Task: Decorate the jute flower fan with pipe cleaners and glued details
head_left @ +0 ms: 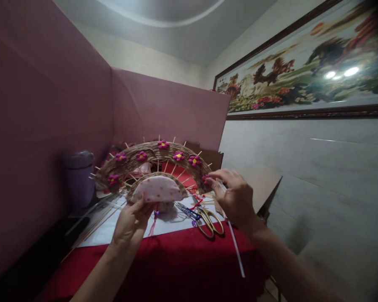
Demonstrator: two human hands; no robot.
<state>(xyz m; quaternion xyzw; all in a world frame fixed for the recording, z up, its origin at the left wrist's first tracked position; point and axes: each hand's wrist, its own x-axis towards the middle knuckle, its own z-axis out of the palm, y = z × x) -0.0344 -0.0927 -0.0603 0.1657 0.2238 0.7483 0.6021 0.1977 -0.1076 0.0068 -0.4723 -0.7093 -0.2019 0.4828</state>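
Note:
A fan-shaped woven craft piece (151, 157) stands upright over the table, made of brown cord on thin wooden sticks, with several pink flowers along its arc and a pink dotted fabric pad (157, 191) at its base. My left hand (130, 222) grips the bottom of the pad, fingers closed on it. My right hand (234, 197) is at the fan's right end, pinching a pink flower (207, 179) against the weave. A long thin white stick (234, 243) runs down from under this hand.
Gold-handled scissors (209, 222) and small blue snips (187, 211) lie on a white sheet (173, 222) over a red tablecloth (182, 260). Loose wooden sticks (97, 218) lie at left. A lilac lidded container (79, 176) stands by the pink partition (50, 126). A tiled wall is at right.

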